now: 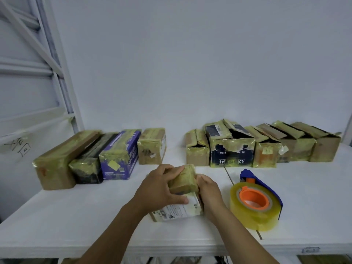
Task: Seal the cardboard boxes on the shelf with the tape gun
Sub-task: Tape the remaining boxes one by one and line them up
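Head view showed a small taped box (183, 182) resting on the white shelf (76, 216), held between both hands. The left hand (160, 187) curled over its top and left side, thumb on the labelled face. The right hand (208, 193) gripped its right side, fingers bent round the edge. The tape gun (255, 204) lay just right of that hand, untouched. Beyond the hands stood taped boxes (118, 157) to the left and boxes with raised flaps (232, 147) to the right.
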